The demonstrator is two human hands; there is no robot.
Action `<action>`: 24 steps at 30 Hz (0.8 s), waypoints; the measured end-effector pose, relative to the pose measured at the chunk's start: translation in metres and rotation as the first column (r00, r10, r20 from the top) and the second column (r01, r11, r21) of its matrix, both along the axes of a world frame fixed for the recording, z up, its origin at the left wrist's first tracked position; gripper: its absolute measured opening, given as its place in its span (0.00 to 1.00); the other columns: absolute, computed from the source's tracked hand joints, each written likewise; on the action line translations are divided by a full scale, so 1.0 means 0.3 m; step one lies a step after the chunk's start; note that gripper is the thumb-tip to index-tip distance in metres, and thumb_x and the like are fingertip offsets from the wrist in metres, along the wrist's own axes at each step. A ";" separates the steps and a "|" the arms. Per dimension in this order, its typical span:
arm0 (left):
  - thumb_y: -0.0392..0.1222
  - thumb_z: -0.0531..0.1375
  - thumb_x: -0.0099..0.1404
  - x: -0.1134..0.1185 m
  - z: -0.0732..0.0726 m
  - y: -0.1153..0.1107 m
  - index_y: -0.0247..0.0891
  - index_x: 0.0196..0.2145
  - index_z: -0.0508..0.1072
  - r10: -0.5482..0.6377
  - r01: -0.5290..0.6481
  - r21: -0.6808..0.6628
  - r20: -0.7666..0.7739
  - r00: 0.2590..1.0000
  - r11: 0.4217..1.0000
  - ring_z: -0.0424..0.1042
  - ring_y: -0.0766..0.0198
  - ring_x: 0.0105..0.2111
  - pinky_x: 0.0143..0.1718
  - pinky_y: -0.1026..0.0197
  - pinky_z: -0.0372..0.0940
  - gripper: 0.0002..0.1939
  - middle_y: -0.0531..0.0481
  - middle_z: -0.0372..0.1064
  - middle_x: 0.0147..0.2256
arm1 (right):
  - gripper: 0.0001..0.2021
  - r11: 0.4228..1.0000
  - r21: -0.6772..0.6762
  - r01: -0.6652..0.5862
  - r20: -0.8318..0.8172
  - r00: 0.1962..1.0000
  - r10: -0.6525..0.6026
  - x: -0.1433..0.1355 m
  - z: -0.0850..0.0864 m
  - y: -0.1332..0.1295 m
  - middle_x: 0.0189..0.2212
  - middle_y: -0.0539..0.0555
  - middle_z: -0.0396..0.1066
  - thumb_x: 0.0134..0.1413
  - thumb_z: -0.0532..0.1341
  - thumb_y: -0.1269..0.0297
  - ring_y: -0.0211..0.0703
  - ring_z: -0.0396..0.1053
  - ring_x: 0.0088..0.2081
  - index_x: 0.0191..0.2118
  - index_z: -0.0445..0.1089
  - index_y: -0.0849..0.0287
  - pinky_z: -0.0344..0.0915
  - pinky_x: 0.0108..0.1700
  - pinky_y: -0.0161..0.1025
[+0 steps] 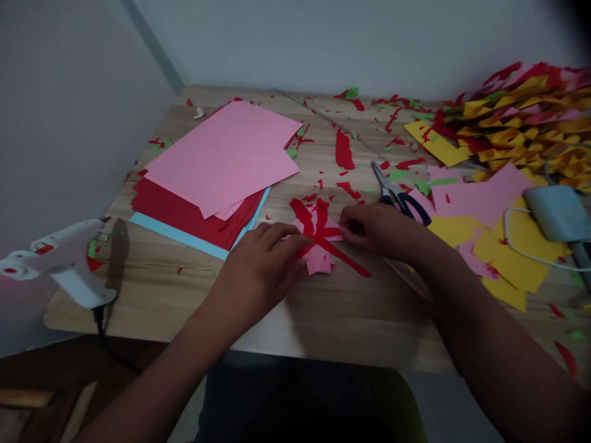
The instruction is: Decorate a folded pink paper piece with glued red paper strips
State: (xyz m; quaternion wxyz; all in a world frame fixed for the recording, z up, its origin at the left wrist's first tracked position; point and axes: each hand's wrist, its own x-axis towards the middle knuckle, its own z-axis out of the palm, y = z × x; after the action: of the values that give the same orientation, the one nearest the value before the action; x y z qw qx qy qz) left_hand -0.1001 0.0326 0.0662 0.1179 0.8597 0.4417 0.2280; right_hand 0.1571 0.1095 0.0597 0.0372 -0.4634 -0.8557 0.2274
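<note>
A pink paper piece [318, 261] with red paper strips [318, 237] crossing over it lies on the wooden table [360, 320] between my hands. One red strip sticks out toward the lower right. My left hand [265, 261] rests at its left side, fingers bent over its edge and fingertips partly hidden. On the right, my right hand [373, 226] has its fingers curled together at the paper's right edge; what they pinch, if anything, is too small to tell. Scissors [392, 194] with dark handles lie just beyond my right hand, blades slightly apart.
Pink sheets [226, 154] cover red sheets [184, 212] and a light blue one at the back left. A white glue gun [74, 264] stands at the left edge. Yellow [517, 252] and pink scraps, a white adapter [558, 212] with cable and a folded-paper pile [521, 123] are right.
</note>
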 end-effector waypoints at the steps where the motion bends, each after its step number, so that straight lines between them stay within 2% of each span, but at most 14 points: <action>1: 0.37 0.59 0.69 0.018 -0.009 0.028 0.42 0.53 0.72 -0.003 0.003 -0.005 -0.049 0.999 1.000 0.71 0.51 0.49 0.51 0.49 0.66 0.15 0.43 0.72 0.51 | 0.02 1.000 -0.008 0.002 -0.013 1.000 -0.002 0.002 0.001 0.002 0.27 0.52 0.72 0.54 0.59 0.67 0.40 0.66 0.28 0.32 0.68 0.57 0.55 0.32 0.37; 4: 0.39 0.61 0.68 0.056 -0.031 0.081 0.42 0.54 0.74 -0.018 0.011 -0.038 -0.204 0.979 0.999 0.70 0.48 0.48 0.49 0.46 0.66 0.17 0.41 0.72 0.51 | 0.02 0.999 -0.028 0.031 -0.058 0.998 -0.033 0.002 0.004 0.002 0.27 0.52 0.72 0.54 0.60 0.67 0.40 0.66 0.28 0.32 0.69 0.57 0.56 0.32 0.36; 7: 0.40 0.61 0.68 0.066 -0.040 0.089 0.43 0.50 0.77 -0.047 0.035 -0.052 -0.259 0.965 0.998 0.70 0.48 0.47 0.47 0.47 0.66 0.13 0.42 0.72 0.50 | 0.03 0.996 -0.018 0.085 -0.080 0.993 -0.086 -0.003 -0.001 -0.007 0.27 0.51 0.72 0.56 0.59 0.66 0.39 0.66 0.27 0.33 0.69 0.57 0.56 0.32 0.36; 11: 0.40 0.59 0.70 0.061 -0.040 0.080 0.42 0.50 0.76 -0.056 0.042 -0.071 -0.208 0.977 0.997 0.69 0.50 0.47 0.47 0.48 0.65 0.13 0.44 0.73 0.50 | 0.07 0.984 0.035 0.173 -0.136 0.977 -0.166 -0.012 -0.026 -0.025 0.28 0.53 0.72 0.60 0.57 0.62 0.41 0.66 0.28 0.35 0.69 0.58 0.55 0.32 0.37; 13: 0.40 0.59 0.70 0.061 -0.037 0.081 0.41 0.52 0.74 -0.055 0.036 -0.105 -0.182 0.982 0.994 0.69 0.50 0.47 0.48 0.47 0.65 0.14 0.43 0.73 0.50 | 0.06 0.982 0.030 0.188 -0.194 0.965 -0.179 -0.012 -0.036 -0.030 0.28 0.53 0.72 0.60 0.57 0.63 0.40 0.66 0.28 0.35 0.69 0.58 0.56 0.33 0.37; 16: 0.41 0.59 0.69 0.059 -0.029 0.088 0.40 0.55 0.72 -0.035 0.015 -0.162 -0.120 0.992 0.987 0.69 0.50 0.47 0.49 0.47 0.65 0.17 0.43 0.74 0.50 | 0.01 0.989 -0.024 0.146 -0.247 0.958 -0.147 -0.003 -0.039 -0.030 0.27 0.51 0.72 0.54 0.60 0.67 0.39 0.65 0.27 0.32 0.67 0.57 0.56 0.32 0.36; 19: 0.42 0.59 0.70 0.057 -0.016 0.110 0.40 0.54 0.72 0.013 -0.012 -0.195 0.005 1.000 0.981 0.70 0.52 0.49 0.51 0.49 0.66 0.16 0.44 0.73 0.49 | 0.02 0.994 -0.072 0.087 -0.278 0.955 -0.104 0.007 -0.023 -0.028 0.25 0.48 0.70 0.50 0.60 0.69 0.37 0.64 0.26 0.29 0.66 0.57 0.56 0.32 0.35; 21: 0.44 0.59 0.70 0.061 -0.009 0.137 0.40 0.55 0.72 0.015 -0.003 -0.171 0.067 0.998 0.985 0.69 0.53 0.51 0.54 0.49 0.65 0.17 0.43 0.71 0.51 | 0.03 0.996 -0.051 0.076 -0.302 0.949 -0.088 0.012 -0.006 -0.029 0.25 0.48 0.69 0.50 0.60 0.69 0.36 0.64 0.26 0.28 0.66 0.57 0.57 0.32 0.34; 24: 0.46 0.62 0.68 0.079 -0.007 0.189 0.44 0.57 0.73 -0.065 0.070 -0.100 0.051 0.997 0.993 0.66 0.51 0.55 0.57 0.46 0.62 0.20 0.42 0.66 0.56 | 0.02 0.999 0.014 0.052 -0.367 0.929 -0.044 0.016 0.017 -0.035 0.26 0.48 0.70 0.50 0.59 0.67 0.37 0.64 0.27 0.28 0.66 0.56 0.58 0.33 0.35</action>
State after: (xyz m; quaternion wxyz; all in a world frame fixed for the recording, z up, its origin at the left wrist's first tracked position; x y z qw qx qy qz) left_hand -0.0765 0.0893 0.0642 0.1793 0.8614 0.4205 0.2214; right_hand 0.1617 0.0989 0.0647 0.2071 -0.4332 -0.8247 0.2987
